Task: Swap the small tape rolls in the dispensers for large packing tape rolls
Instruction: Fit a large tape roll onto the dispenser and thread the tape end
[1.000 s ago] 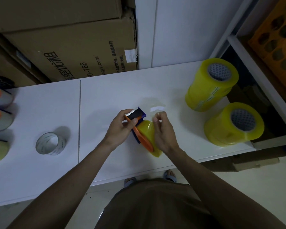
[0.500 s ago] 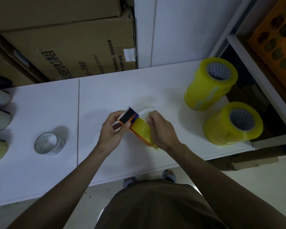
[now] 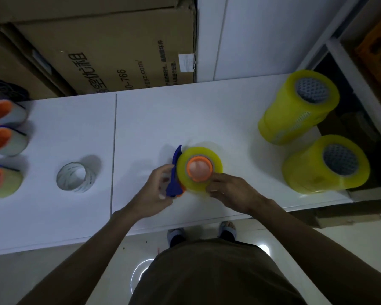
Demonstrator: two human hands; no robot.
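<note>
A blue and orange dispenser (image 3: 174, 172) lies flat at the table's middle with a large yellow tape roll (image 3: 216, 162) on its orange hub. My left hand (image 3: 156, 190) grips the dispenser's blue handle. My right hand (image 3: 231, 190) holds the roll's near side with curled fingers. A small, nearly used-up tape roll (image 3: 76, 177) stands loose on the table to the left. Two stacks of large yellow rolls stand at the right, one farther back (image 3: 295, 111) and one nearer (image 3: 323, 166).
Three more dispensers with orange hubs (image 3: 5, 139) line the left edge of the white table (image 3: 185, 111). Cardboard boxes (image 3: 110, 53) stand behind it. The table's near edge runs just past my wrists. Shelving rises at the right.
The dispenser with its yellow roll was tilted on edge between my hands; it now lies flat on the table with the hub facing up.
</note>
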